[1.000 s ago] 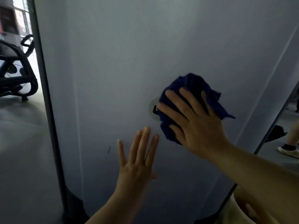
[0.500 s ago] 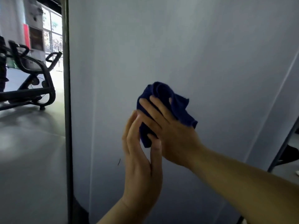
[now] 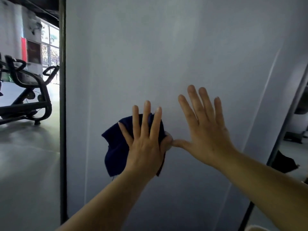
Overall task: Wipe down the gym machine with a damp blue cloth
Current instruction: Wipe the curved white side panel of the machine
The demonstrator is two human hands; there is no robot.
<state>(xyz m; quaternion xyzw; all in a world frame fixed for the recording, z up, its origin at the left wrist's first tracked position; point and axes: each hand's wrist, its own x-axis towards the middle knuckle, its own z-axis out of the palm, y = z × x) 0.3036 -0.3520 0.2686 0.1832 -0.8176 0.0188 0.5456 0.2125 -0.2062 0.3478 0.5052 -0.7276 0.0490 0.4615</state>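
The cloth [image 3: 116,147] is a deep navy blue, plain, with no pattern, darkest in its folds. The panel [image 3: 166,55] of the gym machine is a plain pale grey-white with a faint bluish cast, shading darker toward its lower edge. Along its left edge runs a dark grey, near-black frame strip [image 3: 62,114]. Beyond that edge, the exercise bike [image 3: 28,95] is black, the floor [image 3: 28,164] a light glossy grey. A red panel [image 3: 23,49] stands against the white wall [image 3: 10,30] at the upper left corner, beside a dark brown board [image 3: 34,51]. At the right edge, a black shape [image 3: 283,162] shows against pale grey.
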